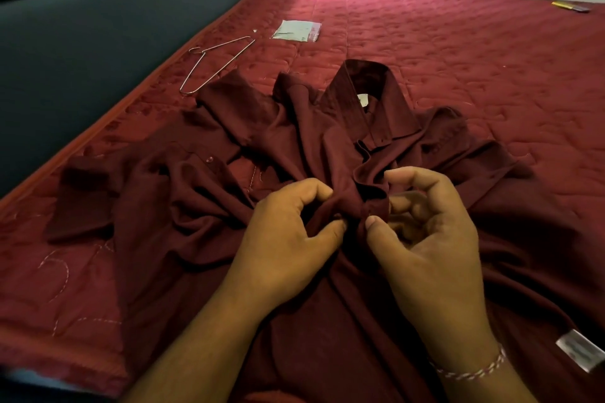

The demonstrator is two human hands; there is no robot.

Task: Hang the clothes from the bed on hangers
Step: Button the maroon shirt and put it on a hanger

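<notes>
Pinching the front edge of the maroon shirt [327,147], the left hand [288,239] and right hand [425,239] curl thumb against fingers. It lies crumpled on the red bed [458,59] (collar away), the wire hanger [212,62] beside its sleeve.

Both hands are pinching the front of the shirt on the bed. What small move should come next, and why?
Probably finish with the placket: the left hand and right hand both pinch the front edge of the shirt, apparently at a button. The shirt lies crumpled, collar away from the person, and the hanger lies untouched past a sleeve. So free the front first, then reach for the hanger.
</notes>
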